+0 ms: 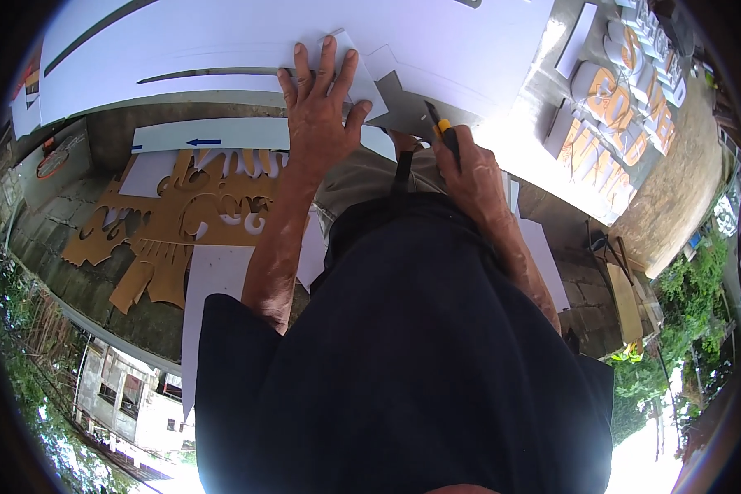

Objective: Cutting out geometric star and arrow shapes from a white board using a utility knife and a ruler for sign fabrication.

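Note:
My left hand [321,103] lies with its fingers spread on a small white board piece [369,89], which rests on a large white sheet [222,45]. Long slots and a jagged notch are cut into that sheet, its near edge close to my body. In my right hand [469,169] is a yellow and black utility knife [446,132]. The dark blade end points up and left, beside the notch and apart from the left hand. My right fingers wrap round the handle.
Orange-faced white cut-out letters [609,99] stand at the right of the table, beside a plywood board [667,198]. Brown cut-out sheet scraps [198,202] lie lower left, near a white strip with a blue arrow [210,136]. More white sheet [218,276] leans by my left arm.

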The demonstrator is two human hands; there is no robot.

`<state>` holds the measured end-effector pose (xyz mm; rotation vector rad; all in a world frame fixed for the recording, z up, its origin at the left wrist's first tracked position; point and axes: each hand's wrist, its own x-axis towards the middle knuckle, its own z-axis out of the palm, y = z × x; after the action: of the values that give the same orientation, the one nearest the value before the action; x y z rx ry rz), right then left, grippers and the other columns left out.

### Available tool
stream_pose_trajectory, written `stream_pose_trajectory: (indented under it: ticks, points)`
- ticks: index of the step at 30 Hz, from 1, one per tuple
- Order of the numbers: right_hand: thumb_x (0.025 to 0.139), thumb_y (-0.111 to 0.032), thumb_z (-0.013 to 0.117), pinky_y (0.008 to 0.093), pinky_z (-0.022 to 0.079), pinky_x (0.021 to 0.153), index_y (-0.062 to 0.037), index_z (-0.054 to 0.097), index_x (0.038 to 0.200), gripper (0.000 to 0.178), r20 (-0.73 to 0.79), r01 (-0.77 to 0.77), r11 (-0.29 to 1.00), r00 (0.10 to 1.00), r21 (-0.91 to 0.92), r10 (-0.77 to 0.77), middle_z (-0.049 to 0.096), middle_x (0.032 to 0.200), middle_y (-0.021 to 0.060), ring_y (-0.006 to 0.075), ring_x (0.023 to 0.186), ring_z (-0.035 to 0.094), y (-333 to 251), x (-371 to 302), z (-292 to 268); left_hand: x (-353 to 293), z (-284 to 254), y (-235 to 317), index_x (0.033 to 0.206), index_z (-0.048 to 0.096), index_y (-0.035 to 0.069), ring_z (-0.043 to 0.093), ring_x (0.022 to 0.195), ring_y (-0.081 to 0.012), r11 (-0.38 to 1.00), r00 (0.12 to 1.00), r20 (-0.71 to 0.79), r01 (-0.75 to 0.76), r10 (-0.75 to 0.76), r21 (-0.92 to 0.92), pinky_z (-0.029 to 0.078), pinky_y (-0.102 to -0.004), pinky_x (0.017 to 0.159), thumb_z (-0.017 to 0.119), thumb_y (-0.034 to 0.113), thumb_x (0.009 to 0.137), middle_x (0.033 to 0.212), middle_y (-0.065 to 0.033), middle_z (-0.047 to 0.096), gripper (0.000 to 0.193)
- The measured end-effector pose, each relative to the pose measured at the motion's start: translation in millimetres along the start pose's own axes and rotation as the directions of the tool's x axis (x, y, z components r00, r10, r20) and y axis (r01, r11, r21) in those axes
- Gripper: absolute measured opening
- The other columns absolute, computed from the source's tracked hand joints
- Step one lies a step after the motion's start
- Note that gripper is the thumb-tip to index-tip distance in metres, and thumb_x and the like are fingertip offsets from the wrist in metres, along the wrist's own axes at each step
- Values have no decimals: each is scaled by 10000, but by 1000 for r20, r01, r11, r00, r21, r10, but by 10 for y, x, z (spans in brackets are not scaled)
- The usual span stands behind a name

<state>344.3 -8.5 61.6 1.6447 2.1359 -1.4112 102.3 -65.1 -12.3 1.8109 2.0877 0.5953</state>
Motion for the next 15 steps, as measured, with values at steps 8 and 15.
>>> stream_pose_trajectory:
  ticks: [8, 15]
  points:
    - [964, -240, 704, 518, 511, 632, -36, 539, 1089, 290, -231, 30, 999, 973, 36, -21, 685, 734, 210, 442, 714, 700, 396, -41, -141, -114, 2, 127, 1499, 529, 65, 270, 1518, -510, 999, 997, -70, 26, -24, 19, 251, -659, 1204, 757, 333, 901, 1639, -182, 384, 694]
    - [946, -215, 743, 461, 552, 704, -10, 590, 1139, 321, -169, 41, 998, 985, 40, -34, 704, 826, 230, 393, 779, 731, 475, 61, -145, -115, -49, 65, 1374, 639, 51, 500, 1392, -389, 995, 985, -153, 88, -80, 43, 420, -539, 1098, 813, 240, 853, 1499, -162, 565, 581]
